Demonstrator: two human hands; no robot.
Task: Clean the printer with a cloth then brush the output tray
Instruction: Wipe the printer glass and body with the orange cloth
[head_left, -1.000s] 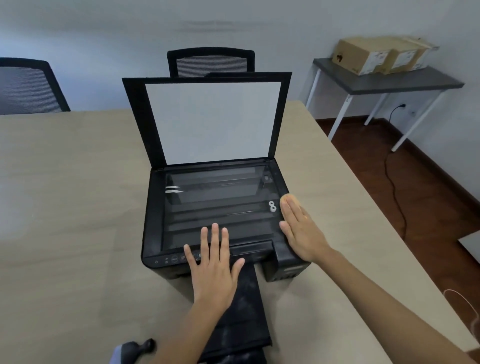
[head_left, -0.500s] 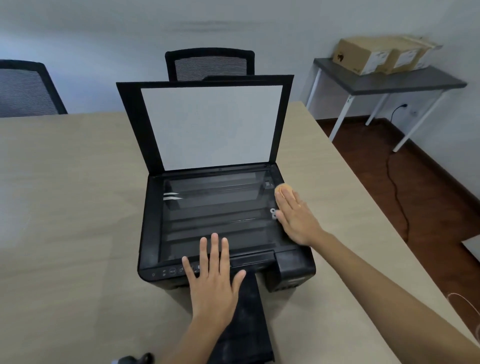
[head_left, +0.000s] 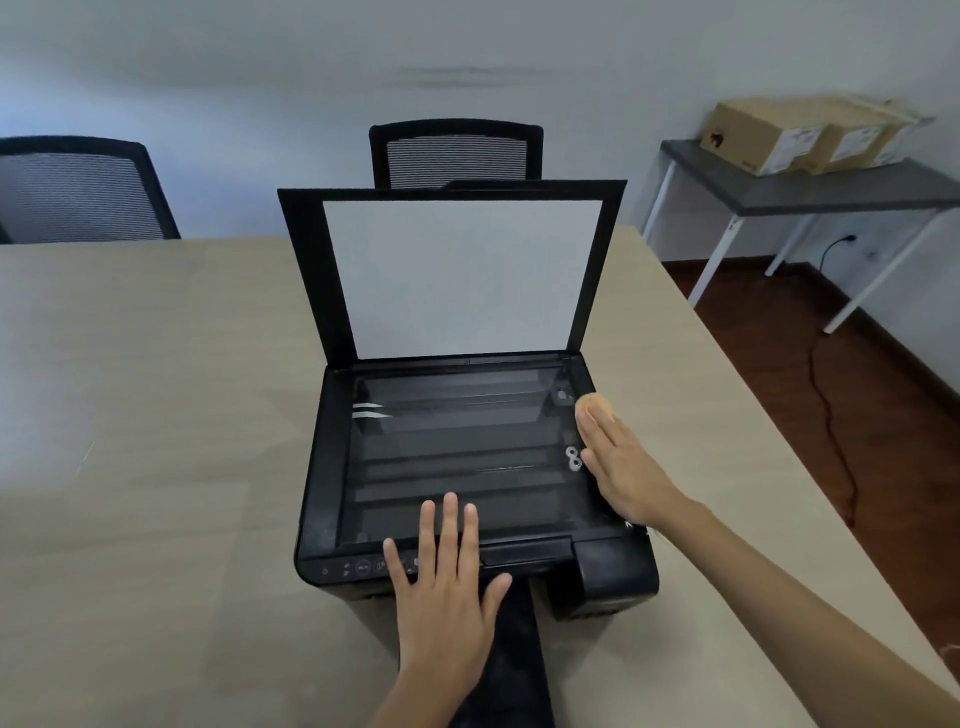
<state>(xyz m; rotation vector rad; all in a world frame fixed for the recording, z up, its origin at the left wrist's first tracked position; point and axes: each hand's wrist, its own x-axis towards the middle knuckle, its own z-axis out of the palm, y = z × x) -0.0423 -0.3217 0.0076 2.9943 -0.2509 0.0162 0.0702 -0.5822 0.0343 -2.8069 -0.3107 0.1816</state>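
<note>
The orange cloth (head_left: 594, 402) lies on the right rim of the printer (head_left: 322, 467), far along that edge, pressed flat beneath my right hand (head_left: 626, 475); only a small rounded tip shows past my fingertips. I judge it soft and light, a thing that bunches and slides easily on smooth plastic, so it is best worked under a flat palm, not pinched. My right hand is extended, fingers straight and together, resting on the cloth without curling round it. My left hand (head_left: 447, 597) is spread flat on the near front edge, over the control panel (head_left: 358, 566), and steadies the body. The printer I take to be stiff and fairly heavy; the scanner glass (head_left: 452, 447) is the fragile part and calls for light pressure. The scanner lid (head_left: 457, 275) stands upright at the far side, white liner facing me. The output tray (head_left: 519, 670) juts toward me below my left hand, dusty and not yet brushed. All rests on a pale wooden table (head_left: 156, 467). Two mesh chairs (head_left: 454, 153) stand beyond it; to the far right, cardboard boxes (head_left: 800, 135) sit on a grey side table (head_left: 831, 192), with a cable (head_left: 826, 395) across the dark floor.
</note>
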